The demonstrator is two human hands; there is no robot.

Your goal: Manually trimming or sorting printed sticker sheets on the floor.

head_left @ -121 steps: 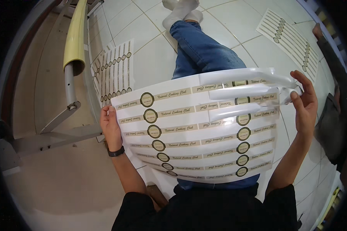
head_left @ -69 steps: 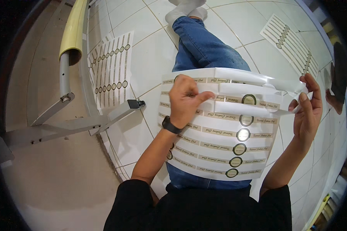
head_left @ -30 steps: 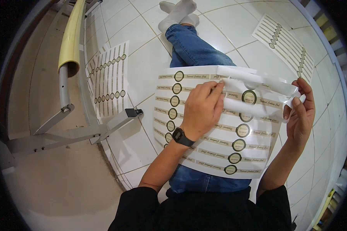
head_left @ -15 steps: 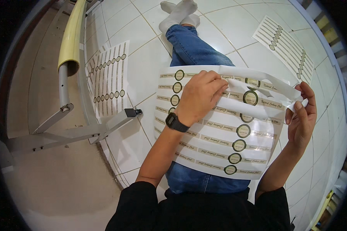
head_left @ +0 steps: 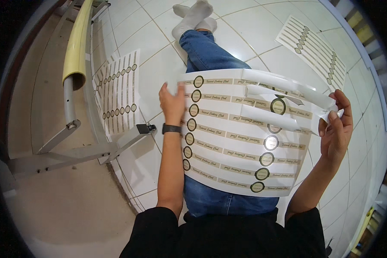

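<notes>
Across my lap lies a large white sticker sheet [head_left: 204, 135], printed with rows of beige bands and round green-rimmed labels. At its right edge my right hand [head_left: 336, 129] is closed, thumb and fingers pinching the ends of white peeled strips [head_left: 271, 118]. These strips curl up from the sheet's upper right part and hide some of the print below. My left hand [head_left: 172, 104] is beside the sheet's upper left edge, fingers apart and slightly blurred. Its thumb is close to that edge; whether it touches cannot be made out. A black watch [head_left: 172, 128] is on the left wrist.
More printed sheets [head_left: 118, 90] lie overlapping on the tiled floor at the left. Another printed sheet [head_left: 316, 51] lies at the far right. A grey metal frame [head_left: 69, 155] with a yellow tube [head_left: 76, 47] stands at the left. My crossed legs [head_left: 213, 53] stretch out ahead.
My left hand has left the top middle of the sheet and moved left to its edge, its fingers now spread. The right hand keeps its pinch in nearly the same place.
</notes>
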